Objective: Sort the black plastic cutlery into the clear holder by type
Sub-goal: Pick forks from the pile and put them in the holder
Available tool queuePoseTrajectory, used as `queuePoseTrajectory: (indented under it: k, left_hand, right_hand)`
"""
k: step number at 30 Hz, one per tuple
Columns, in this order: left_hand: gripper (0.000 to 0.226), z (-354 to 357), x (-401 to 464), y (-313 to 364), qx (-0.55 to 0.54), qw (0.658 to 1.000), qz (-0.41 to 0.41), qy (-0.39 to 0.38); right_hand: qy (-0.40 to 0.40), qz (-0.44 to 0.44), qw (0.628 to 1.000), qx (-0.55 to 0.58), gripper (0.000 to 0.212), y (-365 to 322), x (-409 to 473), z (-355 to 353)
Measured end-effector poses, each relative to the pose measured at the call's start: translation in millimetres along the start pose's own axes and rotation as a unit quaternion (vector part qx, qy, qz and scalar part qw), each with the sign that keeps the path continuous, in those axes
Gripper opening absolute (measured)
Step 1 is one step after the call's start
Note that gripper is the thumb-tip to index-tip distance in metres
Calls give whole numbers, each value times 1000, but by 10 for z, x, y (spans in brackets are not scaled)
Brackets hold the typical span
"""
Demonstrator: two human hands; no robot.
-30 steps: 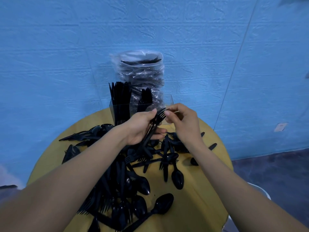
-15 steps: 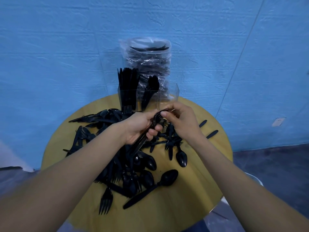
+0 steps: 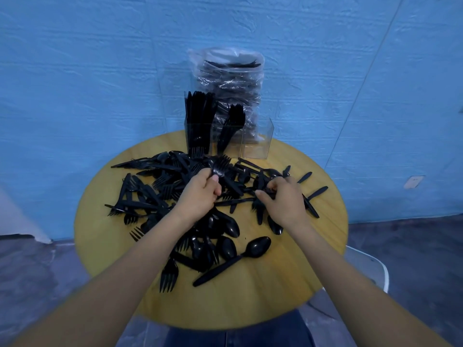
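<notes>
Both hands work over the middle of the round yellow wooden table (image 3: 288,291) in the head view. The left hand (image 3: 200,194) curls round a small bunch of black plastic forks (image 3: 220,165), their tines fanning out toward twelve o'clock above the knuckles. The right hand (image 3: 283,199) sits at about three o'clock from the left, its fingers bent down into the loose heap of black plastic cutlery (image 3: 155,194); they pinch at dark pieces there, though which piece they hold cannot be told.

That heap spreads from nine o'clock round to three o'clock on the tabletop, a mix of forks, spoons and knives. One long black plastic spoon (image 3: 250,251) lies apart at about six o'clock, bowl toward the right arm.

At twelve o'clock, on the table's far edge, stands the clear three-compartment holder (image 3: 258,146). Its left compartment is packed with upright black pieces, the middle one holds a leaning bundle of forks with tines up, and the right one shows only clear walls. Just behind it stands a clear plastic bag of black cutlery (image 3: 230,83), against the blue textured wall (image 3: 87,71).
</notes>
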State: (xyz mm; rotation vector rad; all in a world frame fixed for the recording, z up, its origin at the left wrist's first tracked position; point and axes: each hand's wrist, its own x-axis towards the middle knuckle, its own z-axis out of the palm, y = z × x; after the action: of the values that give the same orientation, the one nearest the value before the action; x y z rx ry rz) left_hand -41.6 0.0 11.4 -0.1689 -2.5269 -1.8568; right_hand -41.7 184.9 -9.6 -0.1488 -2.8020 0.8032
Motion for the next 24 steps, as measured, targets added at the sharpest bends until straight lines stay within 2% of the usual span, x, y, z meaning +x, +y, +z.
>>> queuePoseTrajectory:
  k: [4, 9, 16, 20, 24]
  left_hand:
    - [24, 113, -33, -67, 10, 1000, 18, 9]
    - [24, 170, 0, -99, 31, 998, 45, 35]
    - [25, 213, 36, -132, 9, 997, 60, 57]
    - [25, 228, 75, -178, 2, 996, 65, 66]
    - [25, 245, 101, -181, 7, 995, 77, 70]
  right_hand:
    - [-28, 17, 998, -60, 56, -43, -121, 73]
    - [-25, 23, 999, -2, 43, -77, -82, 134]
    - [69, 45, 988, 133, 26, -28, 9, 104]
    - [151, 51, 961, 228, 16, -39, 32, 26]
    - [187, 67, 939, 281, 14, -69, 115, -21]
